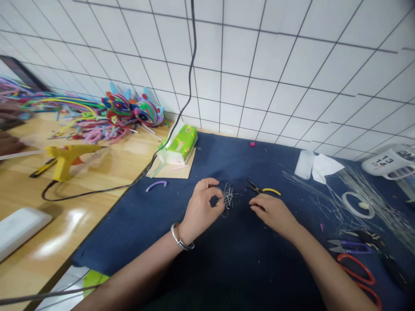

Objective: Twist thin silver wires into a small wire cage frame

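Note:
My left hand (204, 207), with a silver bracelet (181, 237) at the wrist, pinches the edge of a small tangle of silver wire (228, 197) above the dark blue cloth (227, 155). To its right, my right hand (272, 211) has its thumb and fingertips drawn together; whatever they hold, if anything, is too small to make out. Just beyond my right hand lie small pliers (270, 191) with a yellow handle, partly hidden by the hand.
At left are a yellow glue gun (66, 160), colourful pipe cleaners (94, 116) and another person's hand (9, 144). A green tissue pack (181, 142) lies behind. Wires (372, 194), purple snips (355, 247), red-handled scissors (359, 270) and a white mug (389, 162) are at right.

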`<state>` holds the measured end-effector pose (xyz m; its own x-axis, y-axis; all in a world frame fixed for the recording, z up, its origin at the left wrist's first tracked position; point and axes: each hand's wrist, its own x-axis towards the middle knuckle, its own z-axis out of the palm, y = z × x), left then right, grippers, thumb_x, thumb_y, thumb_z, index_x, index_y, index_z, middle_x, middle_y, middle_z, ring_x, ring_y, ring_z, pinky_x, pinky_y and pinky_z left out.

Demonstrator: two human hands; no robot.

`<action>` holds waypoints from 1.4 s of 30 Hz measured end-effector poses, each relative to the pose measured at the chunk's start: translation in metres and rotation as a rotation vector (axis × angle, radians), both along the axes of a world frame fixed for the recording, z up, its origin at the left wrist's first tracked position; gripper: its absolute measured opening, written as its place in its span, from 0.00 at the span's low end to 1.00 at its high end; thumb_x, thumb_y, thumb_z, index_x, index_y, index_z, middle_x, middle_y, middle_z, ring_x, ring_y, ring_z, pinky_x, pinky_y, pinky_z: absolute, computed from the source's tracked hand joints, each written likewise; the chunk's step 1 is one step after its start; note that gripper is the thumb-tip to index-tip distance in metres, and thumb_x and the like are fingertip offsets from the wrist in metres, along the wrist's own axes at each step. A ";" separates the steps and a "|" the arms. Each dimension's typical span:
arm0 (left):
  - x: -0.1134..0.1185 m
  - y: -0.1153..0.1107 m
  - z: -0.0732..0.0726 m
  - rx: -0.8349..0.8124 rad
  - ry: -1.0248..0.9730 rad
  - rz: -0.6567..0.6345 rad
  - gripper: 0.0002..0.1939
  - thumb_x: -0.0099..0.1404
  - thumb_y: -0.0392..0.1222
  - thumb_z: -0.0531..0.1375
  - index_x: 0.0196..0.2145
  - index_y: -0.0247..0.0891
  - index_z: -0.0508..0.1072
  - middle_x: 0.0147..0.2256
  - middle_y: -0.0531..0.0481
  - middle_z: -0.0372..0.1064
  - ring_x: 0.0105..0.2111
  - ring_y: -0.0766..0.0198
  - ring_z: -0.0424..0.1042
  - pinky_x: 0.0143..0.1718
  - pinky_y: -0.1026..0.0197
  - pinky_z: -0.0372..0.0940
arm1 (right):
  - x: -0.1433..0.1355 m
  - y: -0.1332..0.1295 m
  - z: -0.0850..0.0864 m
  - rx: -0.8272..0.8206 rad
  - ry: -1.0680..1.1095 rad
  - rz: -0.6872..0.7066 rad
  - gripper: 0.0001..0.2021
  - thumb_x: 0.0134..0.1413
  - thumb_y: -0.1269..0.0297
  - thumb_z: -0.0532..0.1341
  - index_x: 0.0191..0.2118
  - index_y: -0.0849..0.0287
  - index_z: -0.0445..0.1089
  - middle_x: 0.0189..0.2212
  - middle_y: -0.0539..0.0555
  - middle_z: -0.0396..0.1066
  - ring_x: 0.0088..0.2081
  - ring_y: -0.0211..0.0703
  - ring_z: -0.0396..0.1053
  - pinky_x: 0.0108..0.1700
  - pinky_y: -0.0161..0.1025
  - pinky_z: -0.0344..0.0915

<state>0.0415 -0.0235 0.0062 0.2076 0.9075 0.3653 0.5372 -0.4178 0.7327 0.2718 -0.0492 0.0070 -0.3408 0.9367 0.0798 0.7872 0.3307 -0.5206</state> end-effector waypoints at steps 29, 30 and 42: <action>-0.018 0.011 0.015 -0.204 -0.128 -0.021 0.03 0.56 0.34 0.58 0.28 0.37 0.72 0.44 0.46 0.63 0.46 0.59 0.65 0.50 0.52 0.58 | -0.027 -0.001 -0.017 0.255 -0.423 0.270 0.07 0.53 0.77 0.53 0.31 0.63 0.66 0.28 0.56 0.65 0.31 0.44 0.61 0.32 0.40 0.57; -0.017 0.012 0.014 -0.213 -0.134 -0.025 0.03 0.56 0.34 0.58 0.28 0.37 0.72 0.44 0.46 0.63 0.46 0.60 0.65 0.50 0.52 0.58 | -0.026 -0.001 -0.015 0.200 -0.316 0.231 0.06 0.53 0.77 0.53 0.31 0.62 0.65 0.28 0.55 0.65 0.33 0.43 0.62 0.34 0.40 0.59; -0.008 0.010 0.004 -0.509 -0.386 -0.194 0.03 0.58 0.35 0.58 0.29 0.36 0.72 0.40 0.47 0.66 0.40 0.63 0.67 0.42 0.60 0.62 | -0.060 0.013 0.015 -0.031 0.302 -0.037 0.06 0.49 0.76 0.55 0.28 0.58 0.65 0.25 0.48 0.64 0.27 0.34 0.61 0.31 0.32 0.58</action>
<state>0.0330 -0.0131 0.0101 0.3244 0.9458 -0.0185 0.1473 -0.0312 0.9886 0.2121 -0.0357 0.0223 -0.2717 0.9516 0.1439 0.6065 0.2853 -0.7422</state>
